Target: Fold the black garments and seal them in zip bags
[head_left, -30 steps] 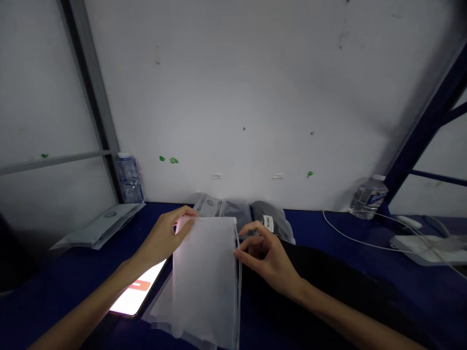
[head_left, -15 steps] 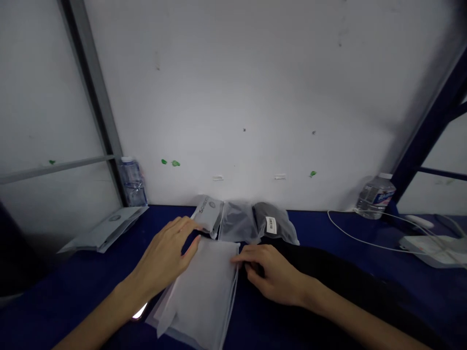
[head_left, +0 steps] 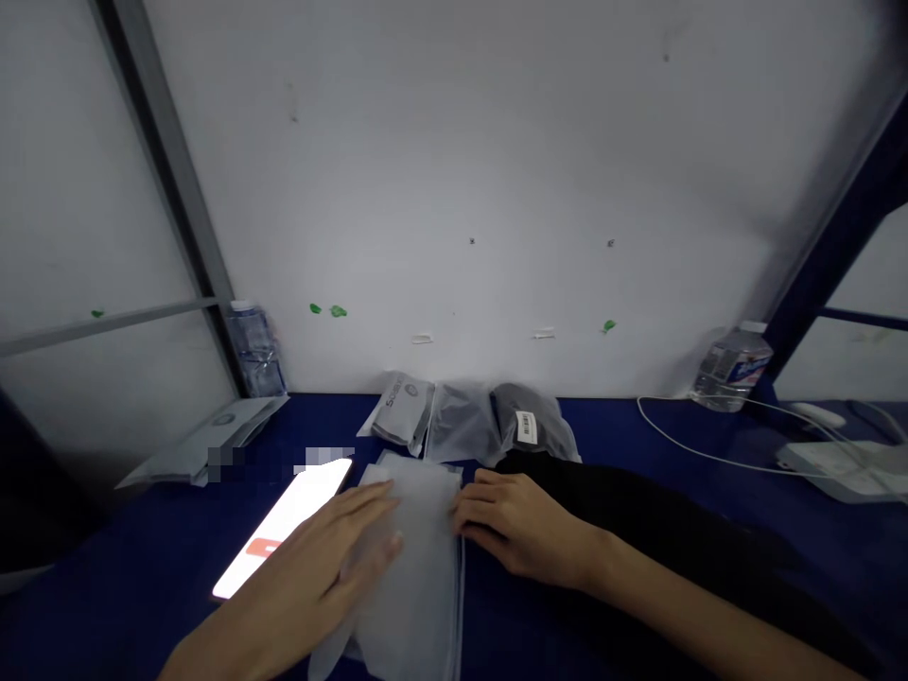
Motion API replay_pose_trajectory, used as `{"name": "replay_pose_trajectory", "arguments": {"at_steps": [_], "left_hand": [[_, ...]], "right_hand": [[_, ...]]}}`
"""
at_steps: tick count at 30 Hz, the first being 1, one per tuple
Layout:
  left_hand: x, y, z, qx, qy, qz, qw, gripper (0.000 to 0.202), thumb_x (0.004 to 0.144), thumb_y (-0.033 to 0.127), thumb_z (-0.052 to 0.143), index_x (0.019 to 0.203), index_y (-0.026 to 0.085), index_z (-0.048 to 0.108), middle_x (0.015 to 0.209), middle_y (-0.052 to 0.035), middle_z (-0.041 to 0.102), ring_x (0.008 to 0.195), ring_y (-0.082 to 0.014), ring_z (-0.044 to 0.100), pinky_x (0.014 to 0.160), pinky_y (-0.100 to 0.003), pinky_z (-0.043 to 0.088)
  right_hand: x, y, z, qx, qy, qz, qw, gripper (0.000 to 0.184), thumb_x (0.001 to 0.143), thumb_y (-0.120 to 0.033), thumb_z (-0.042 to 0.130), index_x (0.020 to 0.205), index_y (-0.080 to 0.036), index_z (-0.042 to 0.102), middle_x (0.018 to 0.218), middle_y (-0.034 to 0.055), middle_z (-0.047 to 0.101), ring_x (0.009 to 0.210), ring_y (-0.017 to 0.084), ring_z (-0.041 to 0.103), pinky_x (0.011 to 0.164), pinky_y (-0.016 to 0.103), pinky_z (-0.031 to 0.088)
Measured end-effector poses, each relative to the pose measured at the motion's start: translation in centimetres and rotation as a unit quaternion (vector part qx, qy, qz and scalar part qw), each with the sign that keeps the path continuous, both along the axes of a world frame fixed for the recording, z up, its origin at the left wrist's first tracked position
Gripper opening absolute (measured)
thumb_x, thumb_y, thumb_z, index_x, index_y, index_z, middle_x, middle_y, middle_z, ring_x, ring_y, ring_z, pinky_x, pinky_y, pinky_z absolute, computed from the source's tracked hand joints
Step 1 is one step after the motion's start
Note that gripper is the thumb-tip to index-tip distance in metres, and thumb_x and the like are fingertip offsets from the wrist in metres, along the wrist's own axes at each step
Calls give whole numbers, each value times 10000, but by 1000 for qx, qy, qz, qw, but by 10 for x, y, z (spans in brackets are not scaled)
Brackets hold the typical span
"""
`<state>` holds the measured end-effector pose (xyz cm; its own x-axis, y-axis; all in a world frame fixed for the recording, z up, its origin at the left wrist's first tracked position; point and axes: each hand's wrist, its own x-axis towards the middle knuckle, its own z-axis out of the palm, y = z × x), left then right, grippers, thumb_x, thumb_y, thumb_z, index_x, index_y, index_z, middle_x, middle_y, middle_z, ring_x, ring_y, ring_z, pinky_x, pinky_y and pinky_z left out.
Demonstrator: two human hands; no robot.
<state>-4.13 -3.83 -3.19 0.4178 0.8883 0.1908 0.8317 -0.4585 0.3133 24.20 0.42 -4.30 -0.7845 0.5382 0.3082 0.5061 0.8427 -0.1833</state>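
Observation:
A flat stack of frosted plastic bags lies on the blue desk before me. My left hand rests over its left side, fingers stretched out, slightly blurred. At the bag's upper right edge my right hand has its fingers curled together, closed on the edge; the thumb is partly hidden. Black cloth lies under and beside my right forearm. Left of the bags, partly behind my left hand, a phone glows with a white screen.
Along the wall sit a grey printed packet, a clear-frosted packet and a dark packet with a barcode label. More packets lie left. Water bottles stand at the left and right. A white cable crosses the right side.
My left hand has moved down toward me onto the bag, uncovering the phone. The bag stack now lies straighter. My right hand's fingers have curled in closer at its edge.

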Motion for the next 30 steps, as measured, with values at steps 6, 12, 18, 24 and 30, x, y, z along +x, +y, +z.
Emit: {"name": "replay_pose_trajectory", "arguments": {"at_steps": [6,12,18,24,30], "left_hand": [[-26,-14,-8,9,24,-31,999,754,787,558,725,1462,479,396,1526,1,466,1353,-375,483,1010,-556,522],[-37,-15,-18,2,10,-26,1000,451,901,474,628,1340,502,530,1414,47,586,1289,-288,567,1066,-473,500],[-40,-13,-25,49,-1,-34,998,400,957,337,512,1338,456,531,1404,48,592,1265,-255,592,1048,-428,521],[-37,-13,-28,81,9,-32,996,418,917,261,508,1288,435,587,1367,62,628,1226,-255,628,988,-406,572],[-29,-10,-33,56,-2,-12,998,541,859,154,476,1315,422,586,1347,63,646,1193,-245,654,960,-367,591]], "right_hand": [[0,-1,1,-13,3,-39,999,153,963,-175,522,1007,-204,666,878,41,713,815,180,646,760,290,481],[0,-1,-2,-24,18,-63,998,214,958,-172,510,1107,-205,660,929,60,714,858,192,663,768,300,490],[-2,-1,-2,-17,25,-25,999,298,948,-124,493,1177,-222,657,1116,43,712,985,190,647,915,338,477],[-2,-2,-3,7,-23,-20,1000,399,935,-114,488,1259,-280,651,1279,23,661,1042,215,604,889,355,502],[-1,1,-6,-11,-32,-27,999,514,824,-5,491,1232,-254,680,1283,10,684,1044,224,606,892,360,511]]}}
